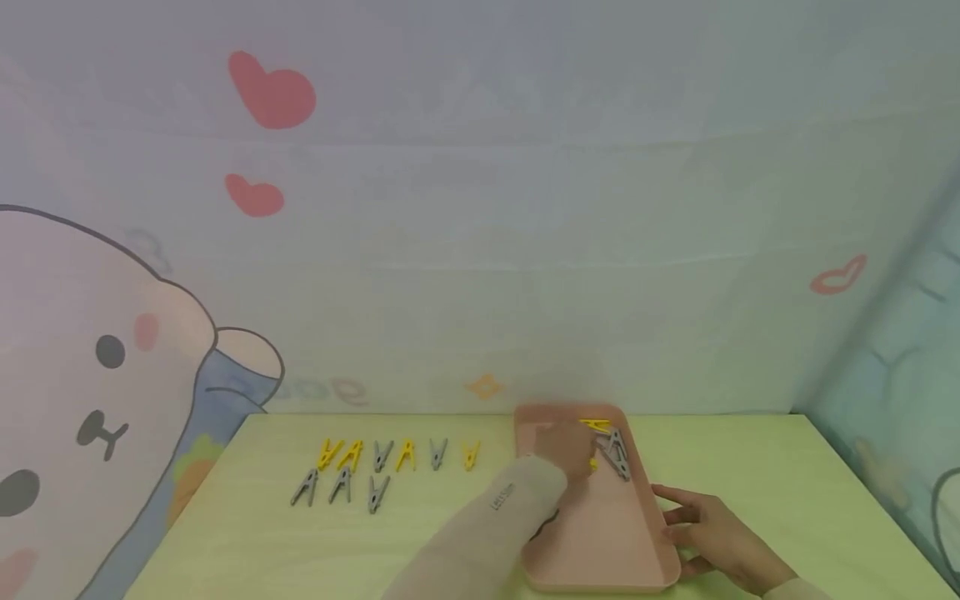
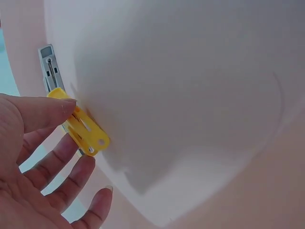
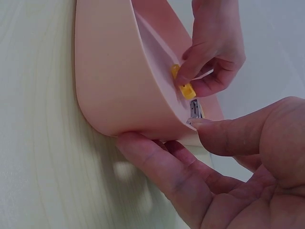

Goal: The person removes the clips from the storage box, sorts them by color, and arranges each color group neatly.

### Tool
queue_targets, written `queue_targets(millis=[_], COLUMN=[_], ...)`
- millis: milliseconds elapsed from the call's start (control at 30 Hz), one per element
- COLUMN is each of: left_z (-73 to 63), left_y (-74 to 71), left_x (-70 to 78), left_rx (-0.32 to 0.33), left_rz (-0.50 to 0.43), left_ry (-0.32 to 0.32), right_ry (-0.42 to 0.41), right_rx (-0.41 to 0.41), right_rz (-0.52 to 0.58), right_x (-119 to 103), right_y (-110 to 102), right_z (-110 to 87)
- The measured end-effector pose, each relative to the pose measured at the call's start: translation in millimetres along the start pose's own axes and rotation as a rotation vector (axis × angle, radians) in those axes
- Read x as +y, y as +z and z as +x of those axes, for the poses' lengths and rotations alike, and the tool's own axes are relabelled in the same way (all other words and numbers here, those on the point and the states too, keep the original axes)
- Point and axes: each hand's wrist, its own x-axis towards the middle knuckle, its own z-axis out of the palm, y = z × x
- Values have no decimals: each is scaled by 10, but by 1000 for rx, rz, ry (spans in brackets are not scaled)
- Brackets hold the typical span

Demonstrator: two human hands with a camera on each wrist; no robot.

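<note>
My left hand reaches into a pink tray and pinches a yellow clothespin between thumb and fingers, low over the tray floor. A grey clothespin lies just beyond it, along the tray's side. More grey clothespins and another yellow clothespin lie at the tray's far right. At the tray's right side, my right hand holds the wall, thumb at the rim and fingers against the outside.
Left of the tray, yellow clothespins and grey clothespins lie in two rough rows on the pale wooden table. A printed cloth hangs behind the table's back edge. A dark cable shows at the far right.
</note>
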Motion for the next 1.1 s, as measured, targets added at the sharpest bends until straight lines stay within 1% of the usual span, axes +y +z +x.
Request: queue_targets(millis=[133, 267, 367, 467, 533, 600, 733, 767, 800, 833, 867, 933, 1000, 1100], left_z=[-2, -14, -32, -94, -143, -179, -250, -275, -306, -329, -347, -380, -399, -412], left_y=[-2, -58, -123, -216, -268, -300, -382, -419, -458, -490, -515, -559, -581, -609], left_x=[-10, -23, -44, -85, -125, -173, -248, -262, -275, -290, -303, -336, -376, -443], left_rx=[16, 13, 24, 31, 39, 63, 166, 191, 198, 202, 195, 170, 137, 110], left_rz=[-100, -264, -374, -449, -468, -432, -274, -244, -251, -273, -319, -426, -527, -590], left_ry=[-5, -4, -2, -19, -23, -22, 6, 12, 18, 25, 28, 23, 3, -24], right_ry=[1, 22, 27, 46, 60, 77, 88, 89, 87, 90, 91, 91, 86, 68], right_rx=[-4, 28, 40, 57, 63, 79, 92, 94, 94, 98, 99, 103, 94, 69], right_rz=[-1, -16, -21, -20, -14, -14, -16, -20, -21, -24, -26, -28, -29, -25], right_x=[0, -46, -77, -106, -119, -131, -163, -172, -181, -191, -198, -205, -201, -194], right_y=[-6, -6, -14, 0, 17, 47, 67, 68, 67, 67, 64, 63, 60, 39], right_z=[-7, -47, -81, -105, -115, -119, -142, -150, -160, -167, -174, -181, -183, -192])
